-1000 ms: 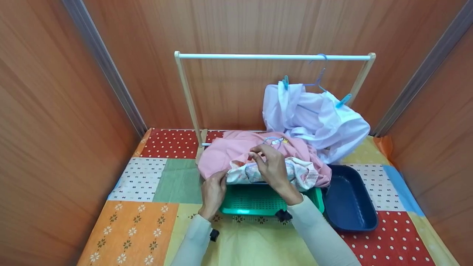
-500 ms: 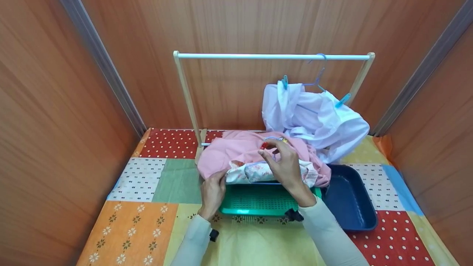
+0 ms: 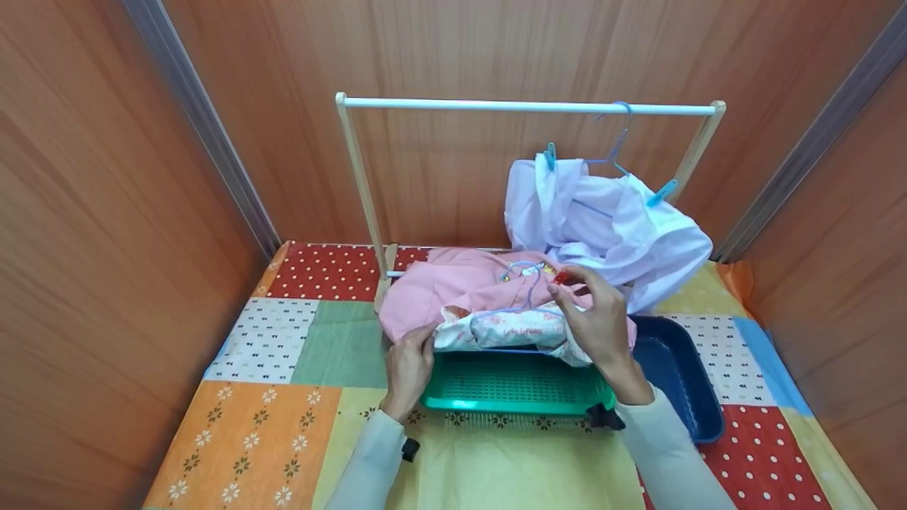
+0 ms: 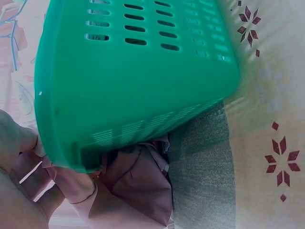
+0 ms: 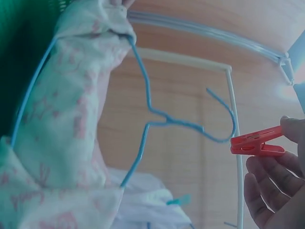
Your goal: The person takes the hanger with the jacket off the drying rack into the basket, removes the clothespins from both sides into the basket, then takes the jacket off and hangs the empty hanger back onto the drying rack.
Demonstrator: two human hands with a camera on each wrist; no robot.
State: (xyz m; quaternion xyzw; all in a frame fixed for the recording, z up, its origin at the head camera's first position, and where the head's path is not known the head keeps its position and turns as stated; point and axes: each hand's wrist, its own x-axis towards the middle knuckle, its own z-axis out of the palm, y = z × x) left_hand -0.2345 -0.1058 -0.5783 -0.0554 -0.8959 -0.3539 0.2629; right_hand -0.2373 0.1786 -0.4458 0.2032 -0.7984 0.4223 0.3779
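My left hand (image 3: 409, 372) pinches the left end of the printed cloth (image 3: 521, 331), draped over the blue hanger (image 5: 183, 124) at the far side of the green basket (image 3: 489, 406). My right hand (image 3: 599, 322), near the cloth's right end, grasps a red clothespin (image 5: 250, 140). I should hold the fold taut, letting the pin bite cloth and wire together.

I'm watching the right hand (image 3: 599, 319) pinching a small red piece (image 3: 560, 278) as the left hand (image 3: 409, 367) is holding the printed cloth (image 3: 521, 329) above a green basket (image 3: 517, 393); behind, a white garment (image 3: 602, 227) is hanging.
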